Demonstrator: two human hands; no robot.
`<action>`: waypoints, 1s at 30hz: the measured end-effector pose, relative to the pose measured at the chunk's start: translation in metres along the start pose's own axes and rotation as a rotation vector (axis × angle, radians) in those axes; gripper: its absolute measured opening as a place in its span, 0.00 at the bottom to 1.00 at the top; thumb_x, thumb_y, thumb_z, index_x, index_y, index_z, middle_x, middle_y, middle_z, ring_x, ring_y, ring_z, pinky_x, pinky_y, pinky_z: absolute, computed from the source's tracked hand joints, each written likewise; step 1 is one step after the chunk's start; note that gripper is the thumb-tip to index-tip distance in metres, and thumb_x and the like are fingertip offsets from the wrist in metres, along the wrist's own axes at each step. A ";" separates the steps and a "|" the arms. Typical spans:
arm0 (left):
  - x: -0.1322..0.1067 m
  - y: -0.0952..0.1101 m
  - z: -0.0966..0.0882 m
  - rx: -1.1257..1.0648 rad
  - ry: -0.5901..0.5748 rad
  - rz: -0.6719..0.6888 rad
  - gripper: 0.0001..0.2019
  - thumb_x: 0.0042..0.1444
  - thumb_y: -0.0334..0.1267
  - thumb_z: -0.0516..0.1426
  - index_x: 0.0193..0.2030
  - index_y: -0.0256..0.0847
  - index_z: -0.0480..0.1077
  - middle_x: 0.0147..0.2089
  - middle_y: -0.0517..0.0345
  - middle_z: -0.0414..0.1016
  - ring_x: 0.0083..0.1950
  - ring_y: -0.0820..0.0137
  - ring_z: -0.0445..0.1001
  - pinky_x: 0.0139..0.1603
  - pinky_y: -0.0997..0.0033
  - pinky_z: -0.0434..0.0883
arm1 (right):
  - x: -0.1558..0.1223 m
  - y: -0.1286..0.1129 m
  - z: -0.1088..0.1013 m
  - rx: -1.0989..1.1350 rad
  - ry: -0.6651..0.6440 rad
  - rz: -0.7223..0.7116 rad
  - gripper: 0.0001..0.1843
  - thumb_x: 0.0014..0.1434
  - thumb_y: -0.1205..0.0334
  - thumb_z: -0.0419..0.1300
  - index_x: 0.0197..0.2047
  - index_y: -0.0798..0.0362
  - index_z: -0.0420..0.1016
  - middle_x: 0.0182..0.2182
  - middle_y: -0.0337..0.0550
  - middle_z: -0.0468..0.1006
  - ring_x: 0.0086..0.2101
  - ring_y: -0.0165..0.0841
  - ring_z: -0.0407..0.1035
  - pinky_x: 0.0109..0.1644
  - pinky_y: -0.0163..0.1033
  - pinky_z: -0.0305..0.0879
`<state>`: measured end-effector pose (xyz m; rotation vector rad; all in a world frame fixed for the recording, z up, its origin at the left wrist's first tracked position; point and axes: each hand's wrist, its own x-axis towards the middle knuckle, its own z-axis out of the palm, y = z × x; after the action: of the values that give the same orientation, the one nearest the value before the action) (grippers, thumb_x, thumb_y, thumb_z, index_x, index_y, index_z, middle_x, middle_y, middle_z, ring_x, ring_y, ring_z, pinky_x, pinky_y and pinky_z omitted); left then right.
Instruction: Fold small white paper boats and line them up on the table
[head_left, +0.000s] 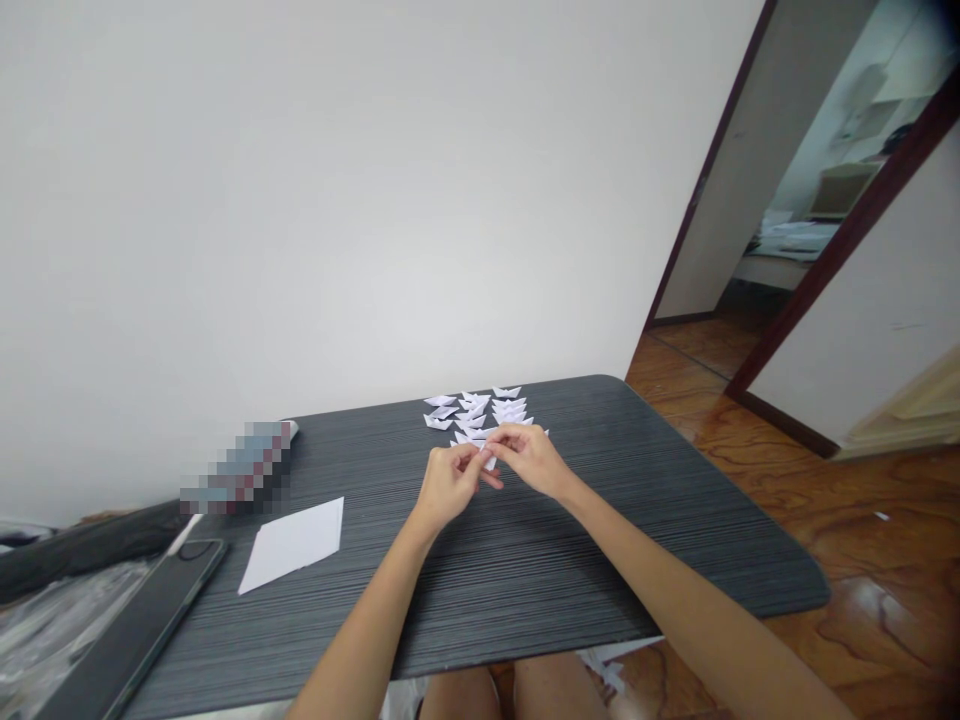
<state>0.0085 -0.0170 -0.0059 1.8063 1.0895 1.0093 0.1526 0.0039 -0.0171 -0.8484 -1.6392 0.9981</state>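
A small folded piece of white paper (490,462) is pinched between my two hands above the middle of the table. My left hand (450,482) grips it from the left with thumb and fingers closed. From the right, my right hand (529,455) pinches its upper part. My fingers cover much of the paper, so its full shape is hidden. Just beyond my hands, several small white paper boats (472,405) stand in loose rows near the table's far edge. Some of them are partly hidden behind my hands.
A dark wood-grain table (600,480) stands against a white wall. White paper sheets (296,542) lie to the left, near a flat dark panel-like object (161,615) and a blurred-out object (247,465). On the right, a doorway opens beyond the wooden floor (750,430).
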 end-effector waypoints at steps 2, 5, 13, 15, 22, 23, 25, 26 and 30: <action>-0.002 -0.001 0.002 0.000 0.003 0.012 0.17 0.53 0.46 0.50 0.25 0.33 0.68 0.22 0.51 0.76 0.19 0.74 0.70 0.20 0.79 0.62 | 0.001 0.000 0.000 0.007 -0.001 -0.007 0.05 0.48 0.64 0.57 0.25 0.57 0.70 0.22 0.39 0.70 0.25 0.28 0.64 0.30 0.33 0.62; -0.002 -0.002 0.003 -0.035 0.018 0.015 0.16 0.54 0.46 0.49 0.25 0.34 0.66 0.21 0.53 0.75 0.19 0.73 0.71 0.20 0.80 0.62 | 0.001 0.000 0.001 0.010 0.030 -0.018 0.05 0.48 0.64 0.58 0.24 0.57 0.70 0.22 0.39 0.71 0.26 0.28 0.65 0.31 0.33 0.62; 0.003 -0.004 0.003 -0.050 -0.047 -0.002 0.16 0.54 0.47 0.48 0.26 0.35 0.63 0.21 0.58 0.71 0.17 0.77 0.68 0.21 0.78 0.62 | -0.004 0.003 0.009 -0.044 0.140 0.052 0.06 0.50 0.63 0.55 0.26 0.56 0.69 0.22 0.40 0.72 0.24 0.29 0.66 0.31 0.35 0.63; 0.002 -0.004 0.003 -0.005 -0.044 0.011 0.15 0.54 0.46 0.48 0.25 0.36 0.62 0.19 0.60 0.69 0.16 0.77 0.66 0.20 0.79 0.61 | -0.004 0.005 0.011 -0.058 0.134 0.065 0.06 0.50 0.63 0.55 0.25 0.56 0.67 0.21 0.39 0.71 0.24 0.29 0.66 0.30 0.34 0.63; 0.001 -0.004 0.002 0.079 0.024 0.053 0.15 0.55 0.44 0.47 0.23 0.38 0.61 0.14 0.64 0.64 0.15 0.78 0.62 0.21 0.79 0.61 | -0.001 0.007 0.007 -0.025 0.084 0.022 0.06 0.50 0.63 0.55 0.25 0.56 0.65 0.21 0.37 0.68 0.24 0.28 0.64 0.29 0.33 0.61; 0.002 -0.003 0.001 0.077 0.029 0.056 0.14 0.55 0.44 0.47 0.25 0.37 0.62 0.16 0.63 0.66 0.16 0.77 0.64 0.22 0.79 0.62 | 0.000 0.007 0.006 -0.015 0.075 0.010 0.06 0.51 0.63 0.55 0.26 0.56 0.66 0.21 0.38 0.69 0.24 0.28 0.64 0.30 0.34 0.61; 0.004 -0.002 -0.002 0.127 0.081 0.082 0.13 0.54 0.44 0.48 0.28 0.37 0.65 0.20 0.61 0.68 0.19 0.76 0.66 0.24 0.79 0.63 | 0.001 0.007 0.003 -0.038 0.076 -0.022 0.06 0.51 0.62 0.55 0.28 0.56 0.68 0.24 0.40 0.70 0.26 0.29 0.65 0.31 0.34 0.62; 0.004 -0.002 -0.003 0.171 0.123 0.103 0.12 0.54 0.43 0.49 0.30 0.37 0.66 0.21 0.60 0.69 0.20 0.76 0.67 0.24 0.79 0.63 | 0.001 0.007 0.003 -0.070 0.085 -0.041 0.06 0.51 0.62 0.55 0.29 0.56 0.69 0.25 0.41 0.71 0.27 0.29 0.65 0.31 0.34 0.62; 0.003 -0.002 -0.005 0.326 0.211 0.190 0.10 0.54 0.41 0.49 0.36 0.39 0.67 0.29 0.58 0.72 0.23 0.76 0.68 0.27 0.78 0.64 | 0.000 0.000 0.001 -0.238 0.108 -0.123 0.07 0.52 0.62 0.55 0.29 0.55 0.72 0.24 0.41 0.70 0.24 0.28 0.62 0.26 0.33 0.59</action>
<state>0.0047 -0.0122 -0.0052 2.1326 1.2878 1.2127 0.1519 0.0040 -0.0173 -0.9297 -1.7169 0.6690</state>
